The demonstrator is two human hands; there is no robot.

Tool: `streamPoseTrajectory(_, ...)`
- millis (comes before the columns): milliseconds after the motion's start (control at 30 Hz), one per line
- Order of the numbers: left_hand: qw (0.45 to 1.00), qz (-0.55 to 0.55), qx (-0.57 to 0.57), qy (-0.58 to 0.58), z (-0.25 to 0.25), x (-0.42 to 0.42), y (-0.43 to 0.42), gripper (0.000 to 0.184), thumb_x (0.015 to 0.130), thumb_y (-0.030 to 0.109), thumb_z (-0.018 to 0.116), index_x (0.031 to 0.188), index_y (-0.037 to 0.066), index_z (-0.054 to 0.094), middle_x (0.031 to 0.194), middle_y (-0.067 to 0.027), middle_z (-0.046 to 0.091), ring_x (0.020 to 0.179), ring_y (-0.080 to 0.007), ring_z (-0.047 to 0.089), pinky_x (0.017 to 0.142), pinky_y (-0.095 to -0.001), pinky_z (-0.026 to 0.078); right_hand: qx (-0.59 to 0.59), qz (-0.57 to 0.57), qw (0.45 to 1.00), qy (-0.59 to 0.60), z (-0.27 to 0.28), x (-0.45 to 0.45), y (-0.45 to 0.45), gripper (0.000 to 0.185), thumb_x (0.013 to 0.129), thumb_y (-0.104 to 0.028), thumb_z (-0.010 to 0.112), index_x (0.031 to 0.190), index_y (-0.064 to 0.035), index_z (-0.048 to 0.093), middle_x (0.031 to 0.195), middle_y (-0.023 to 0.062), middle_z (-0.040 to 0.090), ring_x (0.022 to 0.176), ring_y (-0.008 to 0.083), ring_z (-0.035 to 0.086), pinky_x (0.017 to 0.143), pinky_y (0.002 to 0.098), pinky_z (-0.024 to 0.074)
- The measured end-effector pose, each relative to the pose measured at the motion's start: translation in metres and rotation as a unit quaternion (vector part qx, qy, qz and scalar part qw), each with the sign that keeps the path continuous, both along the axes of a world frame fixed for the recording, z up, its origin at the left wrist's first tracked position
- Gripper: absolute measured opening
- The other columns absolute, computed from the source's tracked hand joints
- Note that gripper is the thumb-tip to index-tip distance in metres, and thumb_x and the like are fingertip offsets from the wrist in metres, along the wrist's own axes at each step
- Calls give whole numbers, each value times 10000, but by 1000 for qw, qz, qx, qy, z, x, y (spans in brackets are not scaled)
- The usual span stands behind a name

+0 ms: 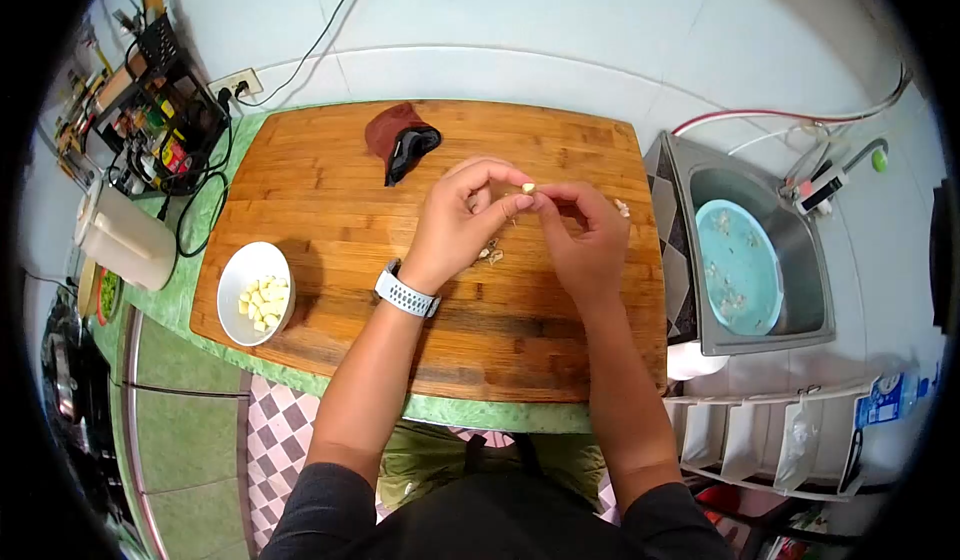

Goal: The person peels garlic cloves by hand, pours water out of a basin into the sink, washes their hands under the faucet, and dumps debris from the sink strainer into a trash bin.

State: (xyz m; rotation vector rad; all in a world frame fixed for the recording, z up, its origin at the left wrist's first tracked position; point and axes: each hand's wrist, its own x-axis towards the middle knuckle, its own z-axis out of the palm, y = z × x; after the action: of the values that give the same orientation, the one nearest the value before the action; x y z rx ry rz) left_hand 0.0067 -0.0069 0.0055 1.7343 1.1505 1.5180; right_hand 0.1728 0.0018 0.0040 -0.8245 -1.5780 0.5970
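My left hand (462,218), with a pale watch on its wrist, pinches a small pale garlic clove (528,189) between thumb and fingertips. The fingertips of my right hand (580,235) meet the clove from the other side, closed on it too. Both hands are over the wooden board (340,210). Bits of papery peel (491,253) lie on the board below and between the hands. A white bowl (228,295) with several peeled cloves (264,302) stands at the board's left front.
A dark red and black cloth item (400,140) lies at the board's back. On the right is a metal sink (800,250) holding a light blue basin (712,290). A bottle rack (165,110) and a pale jug (130,240) stand left.
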Motion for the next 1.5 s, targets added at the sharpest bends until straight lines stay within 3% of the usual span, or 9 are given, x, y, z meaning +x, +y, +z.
streamPoseTrajectory(400, 995, -41, -75, -47, 2, 12, -8, 146, 937, 127, 711, 1046, 33, 686, 592, 132, 325, 524, 24, 278, 473, -186, 232, 133, -79, 987, -41, -5, 5, -2, 150, 737, 9, 741, 800, -52, 619, 730, 71, 639, 651, 216, 653, 599, 310, 530)
streamPoseTrajectory(600, 982, -87, -106, -133, -1, 10, -6, 125, 958, 121, 684, 1040, 27, 670, 640, 125, 412, 557, 26, 326, 487, -179, 255, 199, -80, 975, -61, -5, 7, 0, 178, 713, 32, 734, 808, -60, 614, 741, 68, 635, 652, 229, 642, 582, 320, 518)
streamPoseTrajectory(667, 979, -96, -135, -122, -1, 6, -6, 170, 961, 139, 684, 1084, 25, 659, 920, 40, 605, 800, -19, 510, 691, -196, 411, 218, -82, 970, -70, -5, 7, 0, 183, 708, 37, 732, 815, -58, 617, 744, 70, 634, 652, 231, 640, 578, 320, 515)
streamPoseTrajectory(900, 971, -138, -157, -119, 3, 5, -9, 173, 960, 126, 683, 1101, 32, 651, 981, 16, 664, 852, -35, 578, 734, -200, 464, 127, -16, 992, 6, -1, 7, -6, 161, 748, 43, 726, 852, -35, 631, 767, 87, 645, 681, 205, 658, 631, 301, 537)
streamPoseTrajectory(1000, 972, -128, -129, -150, 5, 9, -9, 183, 959, 102, 679, 1122, 25, 646, 663, 116, 449, 584, 13, 356, 524, -179, 292, 116, -20, 993, 21, -1, 7, -6, 150, 763, 39, 724, 866, -29, 638, 776, 86, 650, 694, 183, 662, 650, 286, 538)
streamPoseTrajectory(1300, 991, -66, -80, -91, 3, 7, -6, 209, 942, 113, 705, 1136, 37, 693, 650, 123, 388, 584, 10, 295, 541, -173, 282, -84, 95, 970, 206, -7, 8, 0, 76, 892, 45, 668, 957, 11, 647, 892, 54, 689, 806, 108, 672, 731, 239, 550)
streamPoseTrajectory(1400, 988, -68, -94, -100, 2, 3, -7, 216, 935, 113, 710, 1137, 37, 721, 735, 80, 524, 651, 0, 398, 593, -169, 355, -105, 126, 963, 216, -8, 9, 1, 87, 905, 39, 669, 988, 21, 654, 921, 58, 695, 830, 109, 677, 750, 235, 556)
streamPoseTrajectory(1467, 994, -65, -70, -51, 4, 3, -7, 220, 943, 54, 672, 1158, 15, 698, 1139, -43, 682, 1036, -104, 624, 891, -247, 500, -117, 135, 961, 213, -9, 9, 2, 97, 902, 35, 677, 997, 23, 659, 929, 62, 699, 835, 111, 681, 758, 236, 558)
streamPoseTrajectory(1500, 994, -66, -70, -51, 6, 4, -7, 220, 943, 54, 672, 1158, 15, 698, 1139, -43, 682, 1036, -104, 624, 891, -247, 500, -122, 140, 962, 202, -10, 8, 2, 103, 899, 35, 680, 1000, 26, 662, 938, 65, 702, 839, 113, 684, 763, 238, 560)
